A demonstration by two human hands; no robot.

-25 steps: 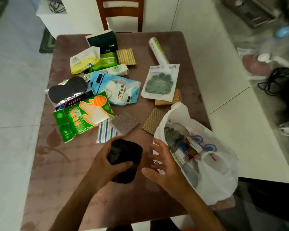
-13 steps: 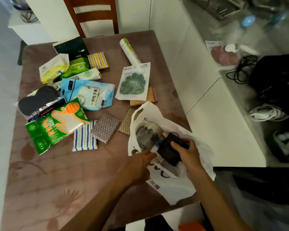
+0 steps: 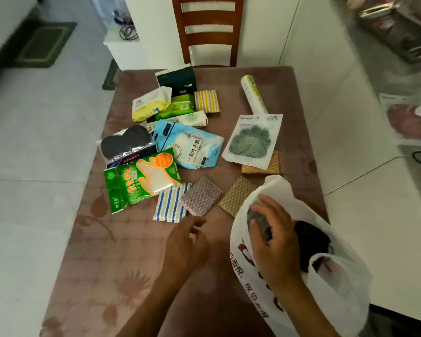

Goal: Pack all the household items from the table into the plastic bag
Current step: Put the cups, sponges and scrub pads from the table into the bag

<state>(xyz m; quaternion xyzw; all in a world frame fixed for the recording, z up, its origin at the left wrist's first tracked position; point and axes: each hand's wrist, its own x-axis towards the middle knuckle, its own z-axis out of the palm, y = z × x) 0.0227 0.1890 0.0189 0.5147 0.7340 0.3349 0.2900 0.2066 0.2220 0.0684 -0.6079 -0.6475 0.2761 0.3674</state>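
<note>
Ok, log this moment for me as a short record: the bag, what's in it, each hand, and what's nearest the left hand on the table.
bag: white plastic bag at the table's near right corner, mouth open
in bag: a black item visible, other contents unclear
right hand: at the bag's mouth, fingers spread, nothing clearly gripped
left hand: open and empty above the table
nearest left hand: blue striped cloth and grey scrub pad
still unpacked: many packets, including green glove pack

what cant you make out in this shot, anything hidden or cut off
Head view only:
- Contents of the plastic bag: mostly hidden by its white film and the right hand.
- Tan sponge: mostly under the white pouch.
- Left hand: motion-blurred.
- Bag's near end: cut off by the bottom edge.
</note>
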